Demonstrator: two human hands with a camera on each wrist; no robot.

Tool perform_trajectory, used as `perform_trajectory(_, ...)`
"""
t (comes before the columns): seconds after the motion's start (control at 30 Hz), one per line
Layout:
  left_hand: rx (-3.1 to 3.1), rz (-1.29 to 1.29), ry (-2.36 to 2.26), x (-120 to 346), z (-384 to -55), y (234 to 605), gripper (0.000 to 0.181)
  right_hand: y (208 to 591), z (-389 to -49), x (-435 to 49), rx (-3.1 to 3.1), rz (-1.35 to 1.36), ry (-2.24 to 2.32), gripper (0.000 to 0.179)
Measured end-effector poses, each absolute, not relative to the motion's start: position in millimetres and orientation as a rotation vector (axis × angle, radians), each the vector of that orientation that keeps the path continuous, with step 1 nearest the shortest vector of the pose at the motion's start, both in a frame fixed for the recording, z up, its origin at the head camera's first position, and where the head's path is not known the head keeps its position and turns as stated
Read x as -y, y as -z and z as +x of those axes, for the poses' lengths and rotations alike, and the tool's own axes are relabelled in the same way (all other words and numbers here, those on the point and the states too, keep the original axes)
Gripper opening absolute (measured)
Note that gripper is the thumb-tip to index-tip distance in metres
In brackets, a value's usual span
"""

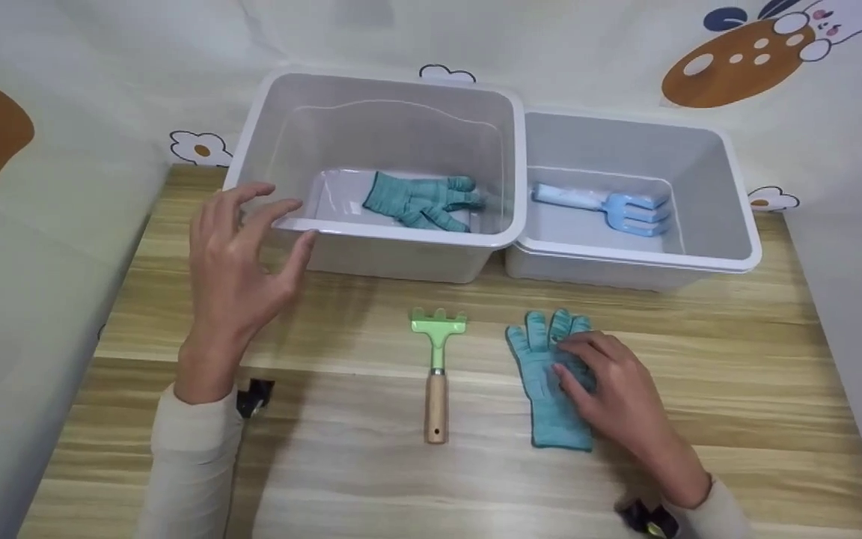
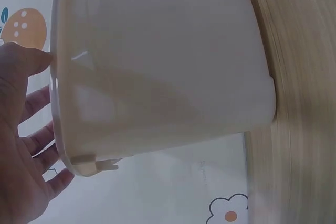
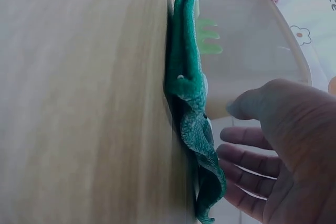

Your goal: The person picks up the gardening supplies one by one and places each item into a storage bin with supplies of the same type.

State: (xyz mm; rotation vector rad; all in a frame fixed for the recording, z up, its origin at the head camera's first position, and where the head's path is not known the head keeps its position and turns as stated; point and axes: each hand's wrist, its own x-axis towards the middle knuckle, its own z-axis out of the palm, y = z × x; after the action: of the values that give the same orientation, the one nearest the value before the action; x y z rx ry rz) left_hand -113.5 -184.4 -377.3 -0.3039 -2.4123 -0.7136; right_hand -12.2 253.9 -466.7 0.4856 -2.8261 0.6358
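A teal knit glove [image 1: 547,374] lies flat on the table, its fingers pointing toward the bins. Over its right side hovers my right hand [image 1: 618,385], fingers loosely bent and spread; the right wrist view shows the glove [image 3: 194,103] beside the fingertips, with nothing gripped. My left hand [image 1: 240,258] is raised at the front left corner of the larger grey bin [image 1: 393,258], thumb and fingers apart around the rim and holding nothing. Inside that bin lies another teal glove [image 1: 420,198]. Left of the table glove is a small green rake [image 1: 438,374] with a wooden handle.
A smaller grey bin [image 1: 625,277] stands right against the larger one and contains a light blue hand fork [image 1: 629,213]. Behind both bins rises a pale printed backdrop [image 1: 588,52]. The wooden table [image 1: 356,457] reaches toward me.
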Motion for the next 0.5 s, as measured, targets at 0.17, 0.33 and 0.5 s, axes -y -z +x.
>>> perform_trajectory(0.17,2.409,-0.307,0.768,184.7,-114.2,379.4,0.036,468.8,-10.3,-252.9,2.826,0.461,-0.603,0.024)
perform_trajectory(0.33,2.399,-0.321,0.785,184.9,-115.3,380.5,0.034,470.4,-8.9,-249.1,2.844,0.411,-0.574,0.024)
perform_trajectory(0.5,2.367,-0.328,0.832,183.7,-115.5,381.8,0.029,472.5,-8.9,-246.9,2.869,0.378,-0.574,0.028)
